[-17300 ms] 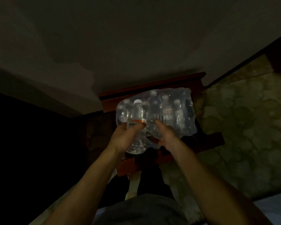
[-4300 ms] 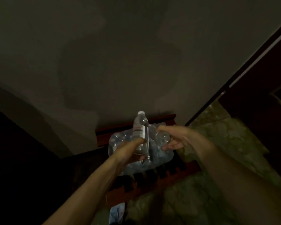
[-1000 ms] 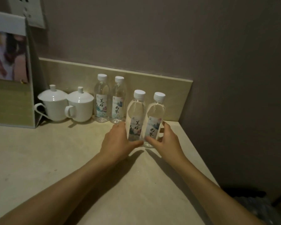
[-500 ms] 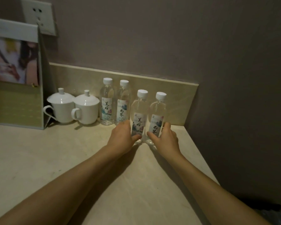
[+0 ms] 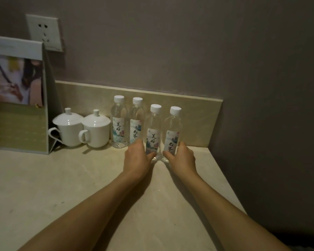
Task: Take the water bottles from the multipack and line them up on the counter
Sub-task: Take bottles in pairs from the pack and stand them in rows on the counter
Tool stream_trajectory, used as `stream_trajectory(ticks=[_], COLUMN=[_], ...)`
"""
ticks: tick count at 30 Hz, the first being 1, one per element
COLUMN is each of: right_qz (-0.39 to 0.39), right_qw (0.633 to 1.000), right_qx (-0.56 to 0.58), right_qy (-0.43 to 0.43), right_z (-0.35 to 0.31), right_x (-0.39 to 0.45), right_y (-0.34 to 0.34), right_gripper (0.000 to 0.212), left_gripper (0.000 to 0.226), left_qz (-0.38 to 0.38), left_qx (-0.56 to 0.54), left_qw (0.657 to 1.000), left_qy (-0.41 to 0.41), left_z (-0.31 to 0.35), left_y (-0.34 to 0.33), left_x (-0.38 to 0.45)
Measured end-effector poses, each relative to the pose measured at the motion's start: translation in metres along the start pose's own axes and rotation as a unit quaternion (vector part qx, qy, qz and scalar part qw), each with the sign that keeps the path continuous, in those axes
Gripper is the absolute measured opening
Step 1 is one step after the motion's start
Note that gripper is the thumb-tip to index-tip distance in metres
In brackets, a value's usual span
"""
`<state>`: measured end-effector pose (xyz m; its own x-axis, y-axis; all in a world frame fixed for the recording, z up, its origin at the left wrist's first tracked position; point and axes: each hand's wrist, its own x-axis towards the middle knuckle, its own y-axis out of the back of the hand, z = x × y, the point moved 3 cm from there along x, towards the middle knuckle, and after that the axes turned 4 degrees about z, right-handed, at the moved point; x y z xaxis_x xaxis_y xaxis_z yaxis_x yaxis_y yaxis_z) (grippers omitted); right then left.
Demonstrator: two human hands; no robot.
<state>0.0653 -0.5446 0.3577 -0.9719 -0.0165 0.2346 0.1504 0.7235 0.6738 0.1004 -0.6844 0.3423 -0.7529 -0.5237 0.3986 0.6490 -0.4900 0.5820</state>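
Several clear water bottles with white caps and painted labels stand upright on the beige counter (image 5: 80,187). Two of them, a far-left bottle (image 5: 118,122) and its neighbour bottle (image 5: 136,120), stand against the low backsplash. A third bottle (image 5: 153,131) stands a little nearer to me, with my left hand (image 5: 137,156) wrapped round its lower part. Beside it a fourth bottle (image 5: 173,131) is held low by my right hand (image 5: 182,157). Both held bottles rest with their bases on the counter. The multipack is out of view.
Two white lidded cups (image 5: 69,126) (image 5: 96,128) stand left of the bottles. A standing photo card holder (image 5: 16,95) is at the far left below a wall socket (image 5: 43,32). The counter's right edge (image 5: 225,178) drops off beside a grey wall.
Both hands have slid the two held bottles a little farther back toward the backsplash, closer to the row of two. Earlier frames showed the bottles being pulled from the multipack.
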Motion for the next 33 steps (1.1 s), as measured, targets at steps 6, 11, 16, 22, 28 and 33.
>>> stream_trajectory(ticks=[6, 11, 16, 22, 28, 33], right_qz=[-0.016, -0.025, -0.033, -0.019, -0.018, -0.017], right_qw=[1.0, 1.0, 0.999, 0.999, 0.999, 0.999], right_qx=[-0.02, -0.018, -0.032, -0.044, -0.041, -0.044], right_qy=[0.005, -0.001, 0.008, 0.019, 0.019, 0.025], right_z=[-0.006, -0.006, -0.004, -0.003, -0.001, -0.002], right_x=[0.012, 0.018, 0.023, 0.028, 0.034, 0.04], right_y=[-0.004, -0.005, -0.006, -0.009, -0.014, -0.017], right_gripper=[0.046, 0.046, 0.048, 0.047, 0.046, 0.046], left_gripper=[0.038, 0.035, 0.036, 0.035, 0.035, 0.035], left_qz=[0.019, 0.029, -0.065, -0.061, -0.035, -0.034], left_qx=[0.015, 0.03, 0.215, 0.221, 0.212, 0.216], left_qw=[1.0, 0.999, 0.971, 0.97, 0.975, 0.974], left_qy=[0.01, -0.023, -0.086, -0.077, -0.054, -0.056], left_z=[0.002, 0.004, 0.009, 0.009, 0.005, 0.004], left_y=[-0.004, -0.004, -0.003, -0.011, -0.017, -0.021], left_x=[0.009, 0.008, 0.022, 0.025, 0.027, 0.029])
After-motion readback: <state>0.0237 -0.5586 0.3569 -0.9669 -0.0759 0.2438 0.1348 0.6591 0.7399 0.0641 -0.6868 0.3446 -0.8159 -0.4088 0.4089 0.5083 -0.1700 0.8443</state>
